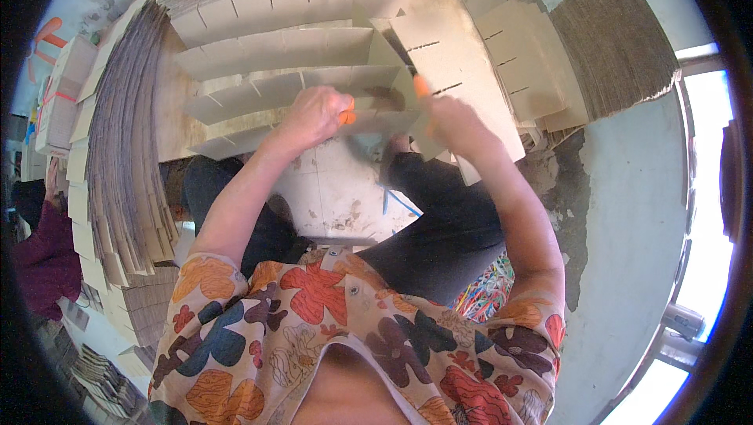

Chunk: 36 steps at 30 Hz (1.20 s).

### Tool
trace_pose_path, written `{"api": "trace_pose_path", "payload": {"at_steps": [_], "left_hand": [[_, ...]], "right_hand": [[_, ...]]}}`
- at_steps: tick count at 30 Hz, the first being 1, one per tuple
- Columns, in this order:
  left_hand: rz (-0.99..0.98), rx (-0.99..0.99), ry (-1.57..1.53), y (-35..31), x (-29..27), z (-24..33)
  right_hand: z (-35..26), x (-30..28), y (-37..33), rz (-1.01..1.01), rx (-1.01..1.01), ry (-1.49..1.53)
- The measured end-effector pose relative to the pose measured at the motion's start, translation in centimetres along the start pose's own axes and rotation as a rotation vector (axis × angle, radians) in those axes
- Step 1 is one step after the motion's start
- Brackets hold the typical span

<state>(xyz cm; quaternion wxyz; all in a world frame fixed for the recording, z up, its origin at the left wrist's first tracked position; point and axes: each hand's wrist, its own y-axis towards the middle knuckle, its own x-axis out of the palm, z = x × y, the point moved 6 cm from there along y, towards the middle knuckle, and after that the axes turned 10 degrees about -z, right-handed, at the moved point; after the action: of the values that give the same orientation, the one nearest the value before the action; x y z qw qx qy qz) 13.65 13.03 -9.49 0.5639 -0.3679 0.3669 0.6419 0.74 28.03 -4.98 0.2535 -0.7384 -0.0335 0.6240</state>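
Slotted cardboard strips (294,44) stand on edge in rows across the board in front of me. My left hand (316,117) is closed at the top edge of the nearest strip (235,142), with an orange cover on a fingertip. To its right, my right hand (459,123), also with an orange finger cover, is closed at the right ends of the rows. It pinches a crosswise cardboard strip (400,52) that runs away from me; its grip is partly hidden and slightly blurred. Flat slotted sheets (463,52) lie just beyond my right hand.
A thick stack of slotted cardboard (290,1) stands at the back. Tall cardboard stacks rise at left (129,134) and far right (616,40). Colourful strapping (486,288) lies beside my right leg. Another person's dark red sleeve (49,260) shows at far left.
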Motion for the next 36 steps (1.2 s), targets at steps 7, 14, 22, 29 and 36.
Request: {"api": "trace_pose_path", "payload": {"at_steps": [7,14,22,29,36], "left_hand": [[0.079,-0.027,-0.051,-1.7,-0.8,0.5],[0.098,-0.052,0.102,-3.2,-0.9,0.0],[0.37,0.101,0.11,-2.7,-3.8,1.1],[0.471,0.05,0.136,-3.2,-3.0,-0.6],[0.256,-0.085,-0.084,-2.9,-2.6,-2.0]], "right_hand": [[5.0,-2.9,-3.0,0.557,0.23,0.186],[15.0,1.0,-4.3,0.42,0.464,0.42],[15.7,1.1,-4.2,0.452,0.448,1.005],[14.2,-1.2,-3.1,0.447,0.377,1.151],[16.7,1.1,-3.0,0.629,0.429,0.999]]}}
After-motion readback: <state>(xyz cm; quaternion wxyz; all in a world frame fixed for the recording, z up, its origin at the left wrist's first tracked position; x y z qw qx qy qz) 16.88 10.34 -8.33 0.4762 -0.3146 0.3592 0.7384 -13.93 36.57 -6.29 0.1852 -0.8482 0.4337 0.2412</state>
